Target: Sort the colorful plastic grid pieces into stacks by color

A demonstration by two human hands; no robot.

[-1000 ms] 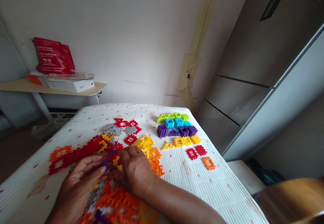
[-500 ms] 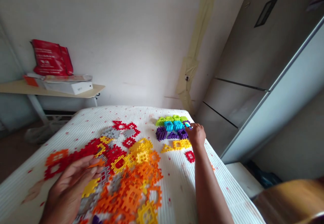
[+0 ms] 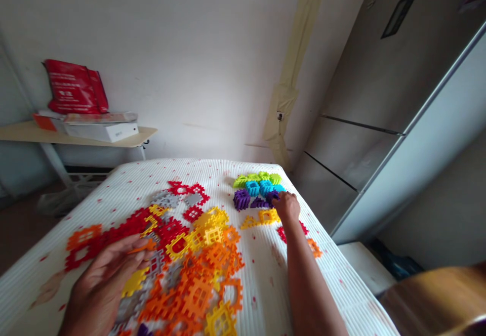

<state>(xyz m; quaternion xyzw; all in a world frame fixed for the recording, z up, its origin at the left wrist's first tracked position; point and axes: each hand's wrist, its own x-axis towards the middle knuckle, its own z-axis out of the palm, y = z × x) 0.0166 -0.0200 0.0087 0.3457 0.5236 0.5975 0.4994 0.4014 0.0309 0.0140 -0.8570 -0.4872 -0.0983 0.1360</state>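
My left hand (image 3: 108,275) is closed on a small orange interlocking piece (image 3: 147,246), pinched between thumb and fingers above the loose pieces. On the right, my right hand (image 3: 288,207) has its fingers on a purple interlocking piece (image 3: 272,197) at the end of the purple row; the fingertips are partly hidden. Beside it stand a purple stack (image 3: 241,200), blue pieces (image 3: 252,188) and a lime-green row (image 3: 251,179). Yellow pieces (image 3: 268,217) lie just in front. A spread of orange pieces (image 3: 199,295) covers the near middle, with yellow pieces (image 3: 212,219) behind it.
The pieces lie on a white ribbed cover (image 3: 261,285) with red spots. Red pieces (image 3: 129,227) and grey pieces (image 3: 164,199) are at the left. A side table (image 3: 23,132) holds a white box (image 3: 108,131) and a red bag (image 3: 78,88). A refrigerator (image 3: 364,83) stands at the right.
My right hand has moved slightly left and toward me, taking the purple piece from beside the blue ones to the purple row. My left hand has stayed nearly still with the orange piece.
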